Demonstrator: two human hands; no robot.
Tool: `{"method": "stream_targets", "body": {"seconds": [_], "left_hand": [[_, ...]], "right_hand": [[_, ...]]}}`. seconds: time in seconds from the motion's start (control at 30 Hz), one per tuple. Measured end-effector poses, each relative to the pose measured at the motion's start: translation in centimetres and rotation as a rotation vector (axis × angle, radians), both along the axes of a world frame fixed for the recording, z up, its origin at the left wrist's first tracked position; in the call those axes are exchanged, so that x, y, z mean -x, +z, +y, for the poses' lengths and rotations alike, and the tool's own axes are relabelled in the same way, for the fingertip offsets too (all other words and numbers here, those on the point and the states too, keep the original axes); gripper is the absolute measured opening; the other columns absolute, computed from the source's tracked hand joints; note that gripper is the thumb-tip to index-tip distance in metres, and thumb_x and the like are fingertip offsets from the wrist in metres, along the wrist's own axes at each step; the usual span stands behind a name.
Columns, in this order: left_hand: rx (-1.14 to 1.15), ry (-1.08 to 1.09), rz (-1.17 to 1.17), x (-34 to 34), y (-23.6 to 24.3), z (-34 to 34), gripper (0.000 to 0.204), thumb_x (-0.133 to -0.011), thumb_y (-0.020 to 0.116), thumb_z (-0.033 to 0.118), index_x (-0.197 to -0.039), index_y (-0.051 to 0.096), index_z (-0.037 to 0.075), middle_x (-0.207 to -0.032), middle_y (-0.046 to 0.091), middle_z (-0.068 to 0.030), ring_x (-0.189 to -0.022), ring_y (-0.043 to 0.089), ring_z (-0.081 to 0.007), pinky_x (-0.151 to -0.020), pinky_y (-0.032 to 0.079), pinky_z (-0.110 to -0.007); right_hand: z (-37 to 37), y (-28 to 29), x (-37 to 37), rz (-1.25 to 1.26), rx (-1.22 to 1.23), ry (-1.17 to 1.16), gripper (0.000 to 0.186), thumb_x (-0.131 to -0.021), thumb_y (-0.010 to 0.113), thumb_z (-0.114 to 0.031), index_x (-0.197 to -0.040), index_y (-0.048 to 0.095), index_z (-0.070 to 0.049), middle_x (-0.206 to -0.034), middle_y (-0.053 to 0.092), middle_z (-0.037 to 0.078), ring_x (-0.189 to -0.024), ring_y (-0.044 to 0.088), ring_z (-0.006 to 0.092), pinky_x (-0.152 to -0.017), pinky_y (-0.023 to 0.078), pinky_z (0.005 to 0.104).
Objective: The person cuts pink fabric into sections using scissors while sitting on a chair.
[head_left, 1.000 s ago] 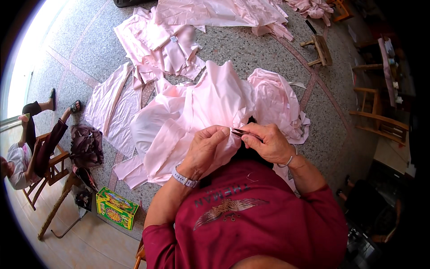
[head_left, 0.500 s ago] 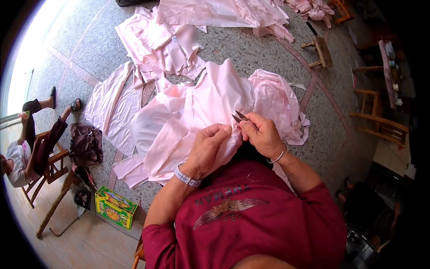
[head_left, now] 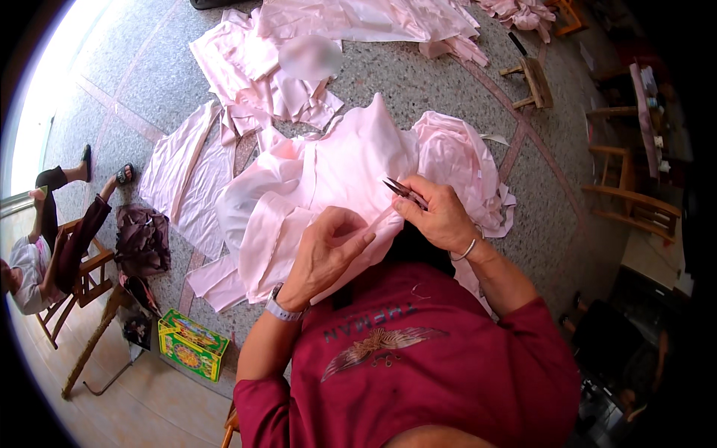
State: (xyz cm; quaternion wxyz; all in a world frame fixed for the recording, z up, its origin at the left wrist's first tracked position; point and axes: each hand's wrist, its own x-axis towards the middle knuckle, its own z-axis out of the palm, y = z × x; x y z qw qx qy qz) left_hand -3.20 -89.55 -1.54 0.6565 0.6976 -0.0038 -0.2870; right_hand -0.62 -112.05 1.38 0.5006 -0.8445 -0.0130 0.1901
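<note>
A pale pink shirt-like garment [head_left: 347, 160] is spread over my lap and rises in a peak ahead of me. My left hand [head_left: 325, 250] is closed on its near edge, with the thumb lying along the cloth. In my right hand [head_left: 441, 216] is a small pair of dark thread snips [head_left: 405, 193], its pointed blades slightly apart and turned left. A strip of the garment's edge runs between my two hands, and the right fingertips meet its upper end. The exact grip of the right fingers on the cloth is partly hidden.
More pink garments [head_left: 358, 22] lie on the speckled floor beyond, with another bunched pile [head_left: 459, 157] at the right. A person [head_left: 37, 272] sits at the left near a green and yellow box [head_left: 192, 345]. A small wooden stool [head_left: 532, 84] stands far right.
My hands have moved apart: the left slid down and left along the cloth edge, and the right shifted slightly up and right with the snips.
</note>
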Motion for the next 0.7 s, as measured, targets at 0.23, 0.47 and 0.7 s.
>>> {"method": "stream_targets", "body": {"seconds": [0.23, 0.47, 0.7], "left_hand": [[0.005, 0.09, 0.146, 0.8, -0.5, 0.6, 0.013, -0.096, 0.062, 0.013, -0.095, 0.063, 0.0, -0.083, 0.061, 0.0031, -0.075, 0.052, -0.0038, -0.069, 0.043, -0.019], [0.321, 0.21, 0.396, 0.8, -0.7, 1.3, 0.016, -0.097, 0.061, 0.016, -0.095, 0.066, 0.001, -0.085, 0.063, 0.0038, -0.077, 0.054, -0.0037, -0.071, 0.044, -0.02], [0.505, 0.265, 0.567, 1.0, -0.7, 1.4, 0.012, -0.096, 0.06, 0.012, -0.097, 0.065, 0.0, -0.091, 0.065, 0.0005, -0.083, 0.058, -0.0058, -0.078, 0.045, -0.021]], "right_hand": [[0.3, -0.3, 0.0, -0.129, 0.013, -0.063, 0.016, -0.092, 0.062, -0.014, -0.098, 0.061, 0.001, -0.071, 0.062, 0.013, -0.063, 0.057, 0.0143, -0.059, 0.046, 0.0326], [2.1, 3.6, 2.1, 0.13, -0.165, 0.119, 0.015, -0.096, 0.056, -0.011, -0.102, 0.062, 0.002, -0.066, 0.062, 0.01, -0.058, 0.06, 0.0176, -0.056, 0.047, 0.0312], [2.7, 2.4, 2.9, 0.203, -0.097, 0.206, 0.023, -0.095, 0.055, -0.01, -0.114, 0.064, 0.0, -0.063, 0.061, 0.009, -0.056, 0.059, 0.0149, -0.055, 0.048, 0.031]]}}
